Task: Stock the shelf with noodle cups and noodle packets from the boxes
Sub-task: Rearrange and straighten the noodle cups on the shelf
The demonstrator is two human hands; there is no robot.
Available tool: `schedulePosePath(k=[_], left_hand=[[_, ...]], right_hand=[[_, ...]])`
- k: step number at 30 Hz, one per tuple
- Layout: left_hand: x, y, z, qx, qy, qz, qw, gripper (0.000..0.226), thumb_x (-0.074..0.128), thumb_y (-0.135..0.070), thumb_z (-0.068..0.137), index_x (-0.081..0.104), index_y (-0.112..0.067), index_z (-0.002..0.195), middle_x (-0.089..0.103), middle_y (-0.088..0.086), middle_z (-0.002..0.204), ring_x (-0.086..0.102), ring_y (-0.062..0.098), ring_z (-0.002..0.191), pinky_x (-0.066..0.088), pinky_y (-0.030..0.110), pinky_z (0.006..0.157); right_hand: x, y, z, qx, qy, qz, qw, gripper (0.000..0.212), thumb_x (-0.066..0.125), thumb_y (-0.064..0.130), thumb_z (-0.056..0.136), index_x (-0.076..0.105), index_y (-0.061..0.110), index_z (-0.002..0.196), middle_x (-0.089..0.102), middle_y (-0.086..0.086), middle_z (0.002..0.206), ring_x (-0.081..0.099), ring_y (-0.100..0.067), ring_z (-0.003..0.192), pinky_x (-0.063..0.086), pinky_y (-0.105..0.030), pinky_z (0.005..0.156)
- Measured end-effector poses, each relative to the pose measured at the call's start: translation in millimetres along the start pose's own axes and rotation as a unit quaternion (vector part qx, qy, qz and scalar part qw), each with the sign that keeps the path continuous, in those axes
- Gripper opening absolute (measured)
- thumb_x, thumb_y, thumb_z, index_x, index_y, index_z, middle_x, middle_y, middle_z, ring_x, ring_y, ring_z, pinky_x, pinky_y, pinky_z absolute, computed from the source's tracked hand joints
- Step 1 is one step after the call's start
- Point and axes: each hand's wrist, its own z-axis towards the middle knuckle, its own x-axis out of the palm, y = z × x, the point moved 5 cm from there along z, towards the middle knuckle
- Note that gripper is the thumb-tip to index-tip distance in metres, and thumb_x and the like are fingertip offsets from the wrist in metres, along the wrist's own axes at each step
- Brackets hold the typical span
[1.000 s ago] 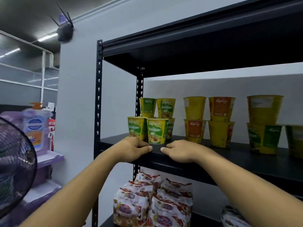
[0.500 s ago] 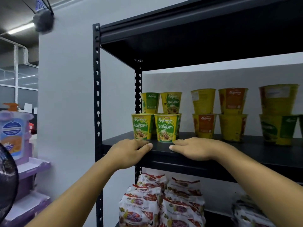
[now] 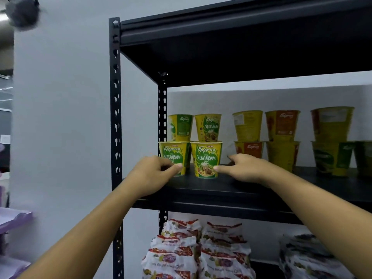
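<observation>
Rack [image 3: 115, 117]: black steel, at the 12 to 3 o'clock part of the view, against a grey wall.
Shelf [image 3: 231, 190]: the middle board, which carries all the cups.
Packets [image 3: 193, 252]: piled on the level below, at 6 o'clock. Boxes are not in view.
Orange cups [image 3: 281, 125]: stacked two high at the shelf's 3 o'clock end, well apart from both hands.
Left cup [image 3: 173, 152]: green, front row, upright, just beside the rack's inner post.
Right cup [image 3: 206, 156]: green, upright, at 3 o'clock of the left cup, near it but not touching. Two more green cups stand higher behind the pair.
Left hand [image 3: 150, 176]: fingers curled, thumb tip on the left cup's lower front. Whether it grips cannot be told.
Right hand [image 3: 248, 168]: released, fingers spread, one straight fingertip [image 3: 217, 168] touching the right cup's base.
Key relation: each cup stands with its long axis on the 12-6 line. The left cup lies at 2 o'clock of the left hand, the right cup at 9 o'clock of the right hand, so each hand serves its own cup.
Change: half a second earlier both hands lay on the shelf's front edge, short of the cups. Both have since advanced to contact.
Judged step: squaring up the front pair.
</observation>
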Motion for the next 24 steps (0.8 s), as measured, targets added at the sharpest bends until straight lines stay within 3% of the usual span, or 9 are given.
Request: schedulePosePath(k=[4, 6, 8, 11, 14, 18, 24], left_hand=[[-15.0, 15.6, 15.9, 0.001, -0.101, -0.051, 0.994, 0.028, 0.065, -0.049, 0.096, 0.075, -0.023, 0.099, 0.072, -0.009, 0.089, 0.066, 0.007, 0.087, 0.049, 0.021, 0.067], [-18.8, 22.0, 22.8, -0.005, -0.150, -0.062, 0.987, 0.029, 0.071, -0.047, 0.093, 0.068, -0.021, 0.105, 0.070, -0.005, 0.100, 0.067, 0.013, 0.094, 0.053, 0.027, 0.074], [-17.4, 25.2, 30.2, -0.014, -0.159, -0.050, 0.986, 0.046, 0.075, -0.049, 0.088, 0.056, -0.023, 0.121, 0.062, 0.003, 0.118, 0.063, 0.018, 0.101, 0.051, 0.032, 0.081], [-10.3, 27.1, 43.0, -0.027, -0.119, -0.046, 0.992, 0.079, 0.079, -0.053, 0.083, 0.035, -0.031, 0.145, 0.050, 0.012, 0.134, 0.057, 0.025, 0.106, 0.045, 0.033, 0.086], [-3.9, 25.4, 53.3, -0.020, -0.077, -0.058, 0.995, 0.086, 0.080, -0.052, 0.082, 0.031, -0.035, 0.149, 0.057, 0.008, 0.128, 0.056, 0.019, 0.100, 0.046, 0.027, 0.078], [3.4, 23.8, 61.0, -0.020, -0.062, -0.073, 0.995, 0.059, 0.081, -0.039, 0.086, 0.046, -0.025, 0.132, 0.065, -0.002, 0.116, 0.056, 0.010, 0.100, 0.040, 0.013, 0.062], [-1.5, 23.7, 62.4, -0.027, -0.130, -0.094, 0.987, 0.053, 0.082, -0.034, 0.086, 0.050, -0.022, 0.126, 0.060, -0.004, 0.107, 0.056, 0.016, 0.097, 0.045, 0.027, 0.071]], right_hand=[[2.6, 12.0, 9.8, 0.019, -0.030, 0.118, 0.992, 0.090, 0.071, 0.062, 0.085, 0.035, 0.016, 0.154, 0.047, -0.008, 0.154, 0.052, -0.024, 0.129, 0.042, -0.034, 0.095], [9.1, 14.9, 14.5, 0.016, -0.038, 0.174, 0.984, 0.084, 0.077, 0.055, 0.083, 0.040, 0.019, 0.149, 0.055, -0.005, 0.146, 0.053, -0.017, 0.111, 0.042, -0.032, 0.090], [17.7, 15.9, 19.3, 0.007, -0.037, 0.216, 0.976, 0.079, 0.080, 0.050, 0.082, 0.042, 0.023, 0.146, 0.058, -0.002, 0.142, 0.051, -0.013, 0.105, 0.041, -0.031, 0.091], [26.9, 16.0, 26.4, -0.007, -0.037, 0.213, 0.976, 0.073, 0.077, 0.050, 0.085, 0.041, 0.029, 0.145, 0.058, 0.000, 0.143, 0.055, -0.018, 0.120, 0.041, -0.035, 0.099], [28.9, 12.5, 31.9, -0.008, -0.051, 0.190, 0.981, 0.075, 0.074, 0.054, 0.086, 0.039, 0.029, 0.148, 0.056, 0.001, 0.145, 0.052, -0.021, 0.131, 0.041, -0.038, 0.104], [29.9, 10.8, 34.3, -0.017, -0.056, 0.182, 0.982, 0.078, 0.073, 0.055, 0.087, 0.037, 0.027, 0.149, 0.055, 0.000, 0.147, 0.051, -0.021, 0.133, 0.040, -0.035, 0.101], [30.6, 8.9, 35.6, -0.023, -0.064, 0.177, 0.982, 0.079, 0.073, 0.055, 0.087, 0.035, 0.026, 0.150, 0.054, 0.000, 0.147, 0.051, -0.021, 0.134, 0.042, -0.039, 0.108]])
